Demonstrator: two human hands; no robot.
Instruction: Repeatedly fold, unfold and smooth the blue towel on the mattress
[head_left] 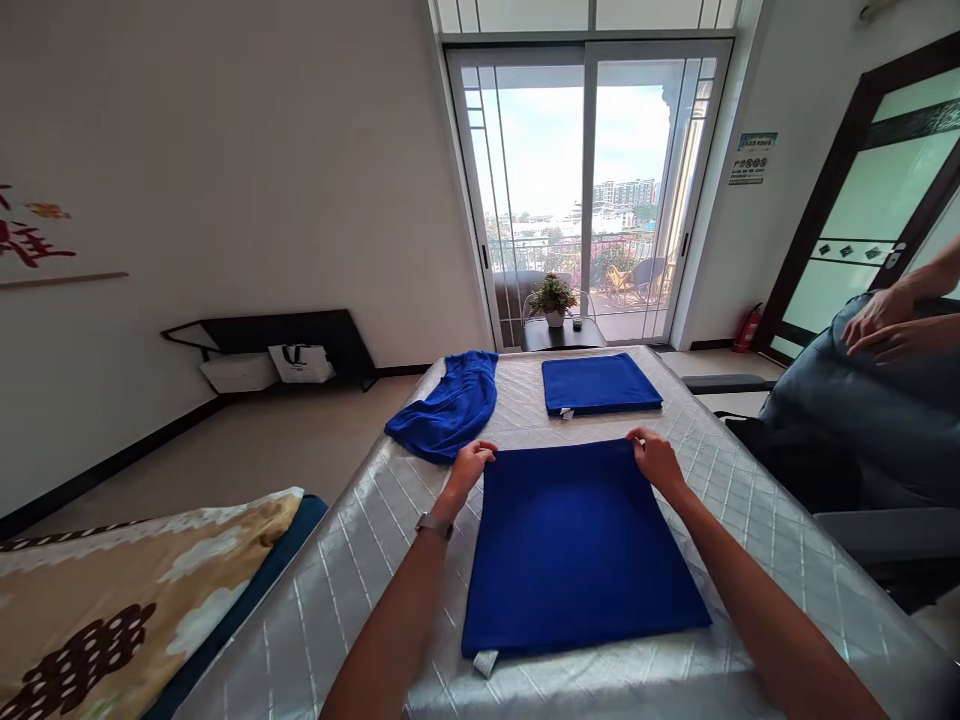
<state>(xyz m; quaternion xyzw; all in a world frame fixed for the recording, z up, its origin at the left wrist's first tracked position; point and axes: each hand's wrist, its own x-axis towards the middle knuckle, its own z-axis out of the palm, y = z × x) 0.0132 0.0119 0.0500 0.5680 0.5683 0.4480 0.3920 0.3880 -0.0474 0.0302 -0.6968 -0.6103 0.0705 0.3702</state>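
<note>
A square blue cushion cover (581, 550) lies flat on the silvery quilted mattress (352, 590), a white tag at its near left corner. My left hand (472, 466), with a band on the wrist, pinches its far left corner. At the far right corner my right hand (654, 458) has its fingers closed on the same cover. Beyond it lies a neat stack of folded blue covers (600, 383), also with a white tag. A crumpled blue cover (450, 405) rests to the left, near the mattress edge.
At the right, another person's hands (889, 325) rest on their lap in a chair. A potted plant (553, 298) stands on a small dark table (536, 335) past the mattress. A patterned blanket (180, 580) is at the lower left. Glass sliding doors (589, 200) are behind.
</note>
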